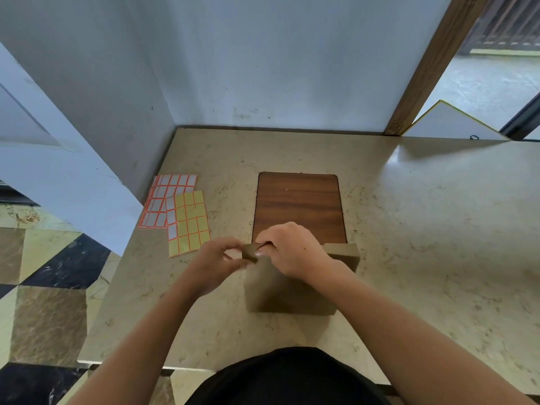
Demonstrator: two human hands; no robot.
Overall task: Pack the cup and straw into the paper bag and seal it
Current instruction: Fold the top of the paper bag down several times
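Marble-patterned counter holds the paper bag near its front edge, where the left hand and right hand both pinch its folded top, thin, light, easily creased, best gripped along that fold.

Both hands pinch folded top of paper bag; label sheets left.

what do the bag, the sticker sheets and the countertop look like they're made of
Paper bag: matte brown kraft paper, creased where folded. Sticker sheets: likely glossy label paper, orange-bordered rectangles. Countertop: polished beige stone or a lookalike, mottled, reflecting light.
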